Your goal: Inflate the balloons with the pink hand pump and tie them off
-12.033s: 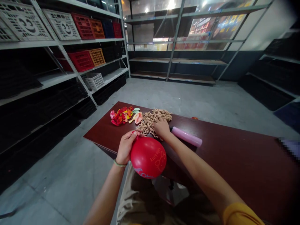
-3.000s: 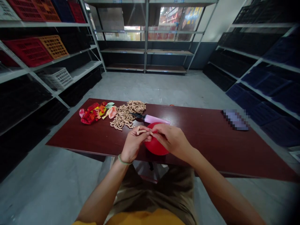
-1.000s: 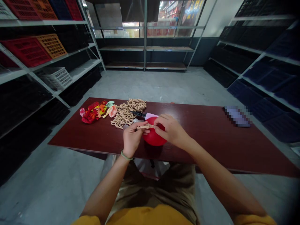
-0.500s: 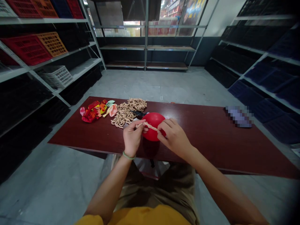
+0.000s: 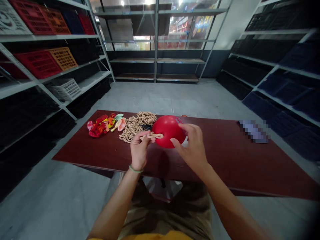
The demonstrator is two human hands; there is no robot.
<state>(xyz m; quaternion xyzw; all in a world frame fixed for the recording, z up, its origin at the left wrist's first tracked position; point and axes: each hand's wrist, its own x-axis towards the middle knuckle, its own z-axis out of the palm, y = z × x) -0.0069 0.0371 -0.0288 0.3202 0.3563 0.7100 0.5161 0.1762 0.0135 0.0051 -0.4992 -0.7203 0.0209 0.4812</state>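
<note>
A length of beige, knobbly cord [image 5: 157, 135] is pinched in my left hand [image 5: 139, 151], its loop sticking out to the right. Behind that loop is an inflated red balloon [image 5: 167, 128], with small printing on its upper right. My right hand [image 5: 193, 143] is at the balloon's right side, fingers and thumb spread and overlapping its edge; whether they press on it I cannot tell. Left of the balloon lies a heap of similar beige cord [image 5: 136, 125], with a black item [image 5: 145, 127] at its right edge. Deflated balloons [image 5: 101, 125], mostly red, lie farther left.
A dark red-brown table [image 5: 225, 150] spans the space before me. A blurred, pixelated object [image 5: 254, 131] lies at its right end. Shelves with red and orange crates [image 5: 37, 63] and a white basket [image 5: 66, 89] stand at left; dark crates [image 5: 287, 96] fill the right shelves.
My right hand has let go of the cord, opened and shifted to the balloon's right side. The balloon shows larger and further right. My left hand still pinches the cord. The view has tilted up.
</note>
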